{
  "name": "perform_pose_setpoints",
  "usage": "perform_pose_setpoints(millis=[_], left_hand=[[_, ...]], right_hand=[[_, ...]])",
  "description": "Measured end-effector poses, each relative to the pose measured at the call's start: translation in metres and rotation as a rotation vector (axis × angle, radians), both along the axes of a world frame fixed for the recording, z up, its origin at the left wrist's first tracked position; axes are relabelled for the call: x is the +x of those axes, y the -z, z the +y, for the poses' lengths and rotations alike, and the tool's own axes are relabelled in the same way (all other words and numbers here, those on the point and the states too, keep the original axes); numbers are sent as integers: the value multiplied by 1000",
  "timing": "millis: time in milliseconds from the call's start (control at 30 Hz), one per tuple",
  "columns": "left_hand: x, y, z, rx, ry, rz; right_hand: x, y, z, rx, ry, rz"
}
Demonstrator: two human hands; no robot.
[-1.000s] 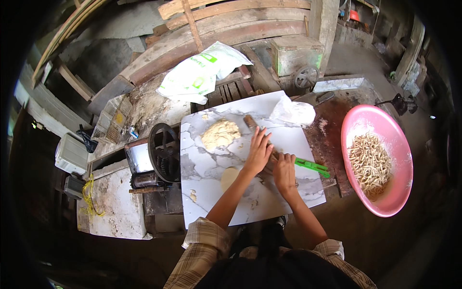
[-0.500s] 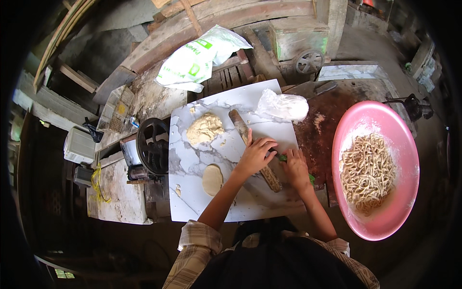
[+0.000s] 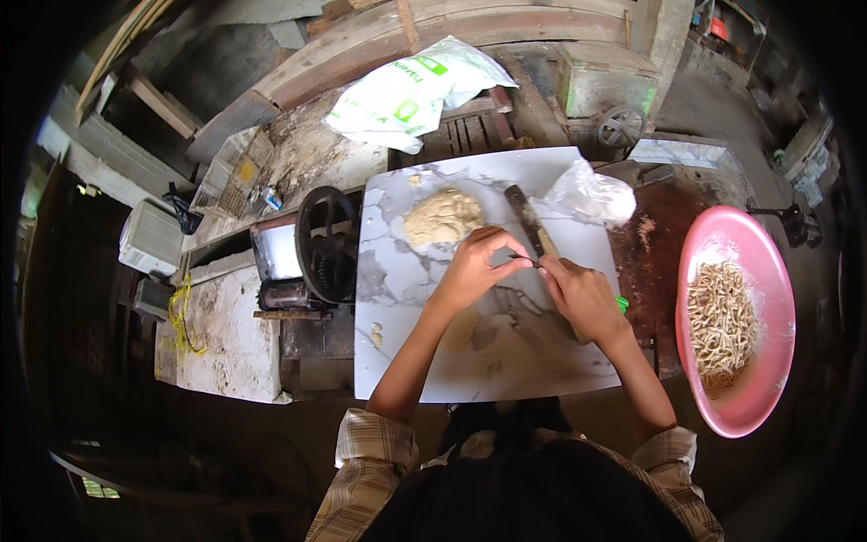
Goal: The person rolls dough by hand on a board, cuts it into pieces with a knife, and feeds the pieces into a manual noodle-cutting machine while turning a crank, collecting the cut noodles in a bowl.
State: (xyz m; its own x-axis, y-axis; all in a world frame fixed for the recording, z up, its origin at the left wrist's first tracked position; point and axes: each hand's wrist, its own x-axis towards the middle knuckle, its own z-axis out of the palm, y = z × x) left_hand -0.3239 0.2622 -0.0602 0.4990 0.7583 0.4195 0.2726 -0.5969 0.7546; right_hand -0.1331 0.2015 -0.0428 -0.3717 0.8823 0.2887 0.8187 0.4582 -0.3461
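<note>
The marble-patterned table point(image 3: 406, 370) stands central. At the right stands a pink basin point(image 3: 778, 357), loaded with pale dough strips point(image 3: 722, 325) in a loose heap; white powder coats its inner wall. A white and green sack point(image 3: 393, 99) lies beyond the table's far edge. A black handwheel point(image 3: 327, 244) stands just left of the table.

Both hands are above the table's middle. Left hand point(image 3: 483, 271): thumb and forefinger pinched on a slim dark item point(image 3: 527, 260), the space behind them forming a loop. Right hand point(image 3: 582, 294): fingers bent, tips at the item's right end; whether they grip it cannot be told.

A wooden rod point(image 3: 526, 212) slants from the far side to the near right, partly hidden by the right hand. A clear plastic bag point(image 3: 591, 194), contents indistinct, rests at the table's far right corner. A dough lump point(image 3: 441, 217) sits far left of the hands; a flat dough disc point(image 3: 460, 332) lies nearer, beside the left forearm. A green piece point(image 3: 622, 304) shows just right of the right hand.
</note>
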Motion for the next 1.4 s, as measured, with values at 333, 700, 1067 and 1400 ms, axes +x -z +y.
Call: perform_pose_setpoints(millis=[333, 700, 1067, 1400], left_hand=[[-129, 67, -62, 59, -422, 60], [-139, 98, -98, 110, -276, 442], [-135, 97, -96, 122, -261, 463], [-131, 99, -99, 106, -289, 422]], right_hand=[[-85, 64, 15, 104, -259, -452], [-122, 77, 20, 134, -280, -558], [-120, 84, 21, 167, -318, -478], [-88, 70, 23, 161, -368, -475]])
